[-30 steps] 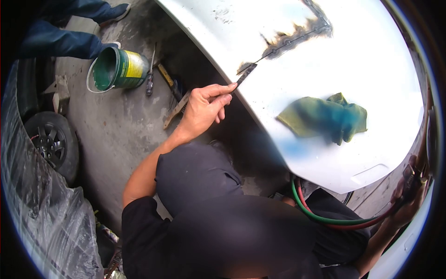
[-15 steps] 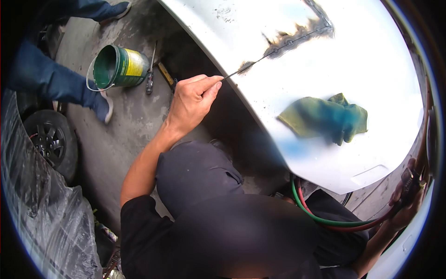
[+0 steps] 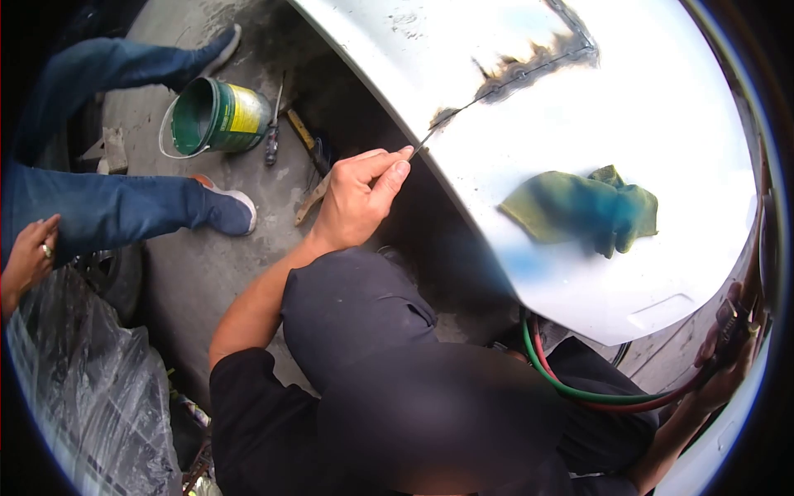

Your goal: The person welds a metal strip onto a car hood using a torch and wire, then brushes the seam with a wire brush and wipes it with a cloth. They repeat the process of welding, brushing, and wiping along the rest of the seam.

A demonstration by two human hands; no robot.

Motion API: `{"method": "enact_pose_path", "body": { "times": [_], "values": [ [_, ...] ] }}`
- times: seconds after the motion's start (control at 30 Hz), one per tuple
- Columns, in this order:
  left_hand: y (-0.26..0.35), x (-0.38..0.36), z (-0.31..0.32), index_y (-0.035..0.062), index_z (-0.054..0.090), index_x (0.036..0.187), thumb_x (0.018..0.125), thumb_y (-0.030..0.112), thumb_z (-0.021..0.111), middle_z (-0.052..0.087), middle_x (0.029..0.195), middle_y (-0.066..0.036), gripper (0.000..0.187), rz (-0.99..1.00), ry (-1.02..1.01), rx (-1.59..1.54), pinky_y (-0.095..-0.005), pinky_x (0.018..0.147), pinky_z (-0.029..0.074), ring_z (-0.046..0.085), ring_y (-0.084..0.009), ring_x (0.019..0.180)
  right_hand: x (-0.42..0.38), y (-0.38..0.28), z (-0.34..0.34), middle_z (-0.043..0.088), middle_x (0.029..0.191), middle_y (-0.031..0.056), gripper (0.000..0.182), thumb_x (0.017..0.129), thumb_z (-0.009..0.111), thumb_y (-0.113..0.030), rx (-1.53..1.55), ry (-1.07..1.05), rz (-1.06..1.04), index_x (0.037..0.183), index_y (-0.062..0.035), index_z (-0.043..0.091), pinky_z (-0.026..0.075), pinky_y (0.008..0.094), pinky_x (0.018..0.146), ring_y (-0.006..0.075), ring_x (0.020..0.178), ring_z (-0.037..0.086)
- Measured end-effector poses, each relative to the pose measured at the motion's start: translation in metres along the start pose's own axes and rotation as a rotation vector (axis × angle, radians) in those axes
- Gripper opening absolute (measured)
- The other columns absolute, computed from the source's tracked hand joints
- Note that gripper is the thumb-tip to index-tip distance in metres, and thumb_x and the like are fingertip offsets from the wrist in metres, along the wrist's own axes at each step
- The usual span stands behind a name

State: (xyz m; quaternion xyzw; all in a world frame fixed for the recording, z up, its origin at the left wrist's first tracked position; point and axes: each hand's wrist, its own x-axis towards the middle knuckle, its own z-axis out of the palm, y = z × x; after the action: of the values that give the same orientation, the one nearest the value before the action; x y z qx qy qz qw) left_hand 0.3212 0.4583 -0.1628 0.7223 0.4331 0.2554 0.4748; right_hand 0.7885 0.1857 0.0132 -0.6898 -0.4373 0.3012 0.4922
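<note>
Left hand (image 3: 360, 194): I am pinching a thin dark rod (image 3: 424, 141) between thumb and fingertips, just off the near edge of a smooth white painted panel (image 3: 695, 256).
Rod: it is reaching from my fingertips over that edge, its far end lining up with a long, scorched, dark seam (image 3: 523, 76); I cannot tell whether the tip is touching.
Handling: I am judging it light, narrow and stiff with a little spring, likely to roll if pinched loosely; the end away from the scorched metal is looking like the safer hold, as the tip may be hot.
Right hand (image 3: 726, 380): I am gripping a dark torch-like tool (image 3: 728, 321) at the far right; shadow is hiding my finger placement.
Hoses: a green rubber hose (image 3: 528, 343) and a red rubber hose (image 3: 617, 407) are curving across toward that tool.
Cloth: a crumpled yellow-green cloth (image 3: 550, 194) is lying on the panel, well apart from the rod.
Floor: a green bucket with a yellow label (image 3: 246, 112) is resting beside a long-shafted screwdriver (image 3: 272, 145).
</note>
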Motion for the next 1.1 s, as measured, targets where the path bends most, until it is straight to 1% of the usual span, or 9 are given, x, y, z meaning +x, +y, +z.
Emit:
{"method": "enact_pose_path", "body": {
  "times": [0.03, 0.13, 0.17, 0.3, 0.53, 0.8, 0.93, 0.97, 1.1],
  "values": [
    [0.003, -0.001, 0.000, -0.0022, 0.073, 0.122, 0.099, 0.011, 0.069, 0.065, 0.074, -0.005, 0.026, -0.287, -0.031, -0.286, -0.0257, 0.045, 0.043, 0.059, -0.0109, 0.055, 0.000, 0.001, -0.002, 0.051, 0.149, 0.0308, 0.064, 0.110, 0.036, -0.045, -0.010, 0.022, 0.001, 0.147, 0.0065, 0.044, 0.044, 0.0171, 0.038, 0.0069, 0.053, 0.058],
    [-0.008, 0.006, -0.002, -0.0035, 0.073, 0.122, 0.099, 0.011, 0.071, 0.067, 0.076, -0.004, 0.028, -0.514, -0.135, -0.494, -0.0232, 0.045, 0.047, 0.062, -0.0099, 0.057, 0.001, -0.003, 0.003, 0.051, 0.149, 0.0305, 0.064, 0.110, 0.035, -0.046, -0.018, 0.077, 0.013, 0.146, 0.0065, 0.045, 0.044, 0.0169, 0.038, 0.0065, 0.053, 0.058],
    [-0.007, 0.009, 0.000, -0.0057, 0.073, 0.112, 0.096, 0.009, 0.073, 0.068, 0.074, -0.007, 0.022, -0.562, -0.128, -0.522, -0.0228, 0.044, 0.048, 0.063, -0.0109, 0.055, 0.001, -0.003, 0.006, 0.052, 0.149, 0.0303, 0.064, 0.110, 0.035, -0.046, -0.017, 0.113, 0.024, 0.145, 0.0063, 0.046, 0.044, 0.0167, 0.038, 0.0063, 0.052, 0.058],
    [-0.018, 0.010, 0.015, -0.0024, 0.068, 0.091, 0.092, 0.007, 0.077, 0.067, 0.074, -0.008, 0.014, -0.556, -0.093, -0.516, -0.0231, 0.039, 0.048, 0.063, -0.0115, 0.051, -0.002, 0.005, -0.007, 0.054, 0.147, 0.0296, 0.063, 0.110, 0.035, -0.046, 0.015, 0.070, 0.011, 0.144, 0.0058, 0.047, 0.045, 0.0164, 0.038, 0.0063, 0.053, 0.059],
    [-0.014, 0.009, 0.020, -0.0010, 0.067, 0.089, 0.093, 0.009, 0.077, 0.067, 0.073, -0.008, 0.016, -0.485, -0.068, -0.258, -0.0231, 0.040, 0.050, 0.064, -0.0114, 0.052, 0.000, 0.008, -0.002, 0.053, 0.148, 0.0305, 0.061, 0.110, 0.036, -0.043, 0.014, 0.161, 0.062, 0.148, 0.0046, 0.043, 0.045, 0.0172, 0.038, 0.0065, 0.053, 0.057],
    [-0.032, 0.022, -0.012, 0.0002, 0.068, 0.091, 0.090, 0.011, 0.081, 0.070, 0.081, -0.005, 0.017, -0.586, -0.359, -0.708, -0.0281, 0.069, 0.059, 0.068, -0.0129, 0.073, -0.002, 0.005, -0.004, 0.050, 0.150, 0.0320, 0.062, 0.111, 0.034, -0.041, 0.015, 0.153, 0.037, 0.154, 0.0032, 0.037, 0.044, 0.0168, 0.038, 0.0058, 0.053, 0.055],
    [0.033, 0.047, -0.083, -0.0050, 0.036, 0.153, 0.108, 0.029, 0.036, 0.044, 0.155, -0.021, 0.056, -0.846, -0.868, -0.939, -0.0419, 0.109, 0.045, 0.048, -0.0308, 0.138, -0.004, -0.001, 0.000, 0.054, 0.146, 0.0298, 0.063, 0.111, 0.032, -0.042, -0.044, 0.284, 0.081, 0.154, 0.0042, 0.037, 0.042, 0.0158, 0.039, 0.0050, 0.053, 0.054],
    [0.028, 0.050, -0.078, -0.0058, 0.037, 0.153, 0.107, 0.032, 0.038, 0.046, 0.152, -0.023, 0.059, -1.099, -0.784, -1.319, -0.0489, 0.113, 0.042, 0.048, -0.0368, 0.138, -0.005, -0.005, 0.004, 0.057, 0.143, 0.0272, 0.064, 0.111, 0.031, -0.043, -0.066, 0.282, 0.106, 0.153, 0.0060, 0.037, 0.040, 0.0154, 0.039, 0.0046, 0.053, 0.052],
    [0.018, 0.045, -0.074, -0.0056, 0.038, 0.152, 0.105, 0.034, 0.038, 0.047, 0.150, -0.025, 0.061, -1.123, -0.707, -1.287, -0.0519, 0.110, 0.043, 0.049, -0.0415, 0.135, -0.009, 0.002, -0.023, 0.058, 0.143, 0.0255, 0.066, 0.111, 0.030, -0.043, 0.009, 0.134, 0.135, 0.153, 0.0073, 0.037, 0.040, 0.0155, 0.040, 0.0045, 0.053, 0.051]
  ]
}}
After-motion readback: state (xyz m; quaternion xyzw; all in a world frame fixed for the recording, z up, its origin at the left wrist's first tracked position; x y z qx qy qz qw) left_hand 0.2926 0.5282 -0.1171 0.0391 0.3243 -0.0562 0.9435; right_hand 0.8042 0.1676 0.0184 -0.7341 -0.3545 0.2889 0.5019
